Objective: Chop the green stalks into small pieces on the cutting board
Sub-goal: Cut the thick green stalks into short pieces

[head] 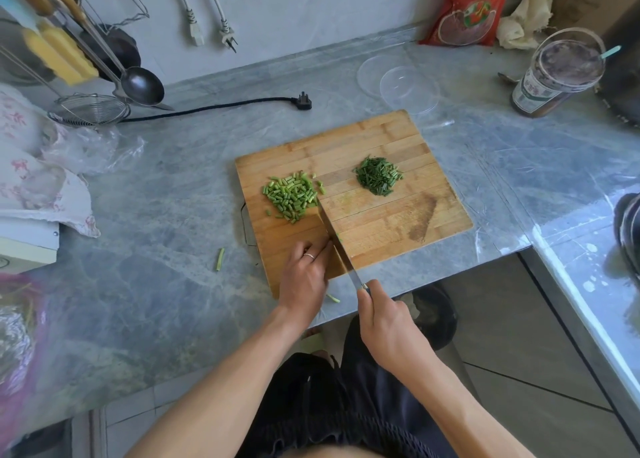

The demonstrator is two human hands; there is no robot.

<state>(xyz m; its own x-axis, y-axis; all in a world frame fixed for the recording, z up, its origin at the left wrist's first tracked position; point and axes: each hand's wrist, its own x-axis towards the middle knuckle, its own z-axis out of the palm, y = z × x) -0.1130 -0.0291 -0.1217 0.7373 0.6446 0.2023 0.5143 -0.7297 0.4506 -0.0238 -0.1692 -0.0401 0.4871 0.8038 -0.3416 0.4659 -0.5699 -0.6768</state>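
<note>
A wooden cutting board (381,208) lies on the grey counter. On its left part sits a pile of light green chopped stalk pieces (291,194); on the right, a pile of darker green chopped leaves (378,175). My right hand (384,319) grips the handle of a knife (334,236), whose blade stands edge-down on the board just right of the light green pile. My left hand (306,274) rests on the board's near edge, fingertips against the blade's left side; whatever lies under them is hidden.
A stray stalk piece (220,259) lies on the counter left of the board, another (333,298) near the counter edge. Behind the board lie clear plastic lids (398,80), a black plug (304,101), a jar (554,76) and a red bag (465,10). Utensils and a strainer (88,111) hang at left.
</note>
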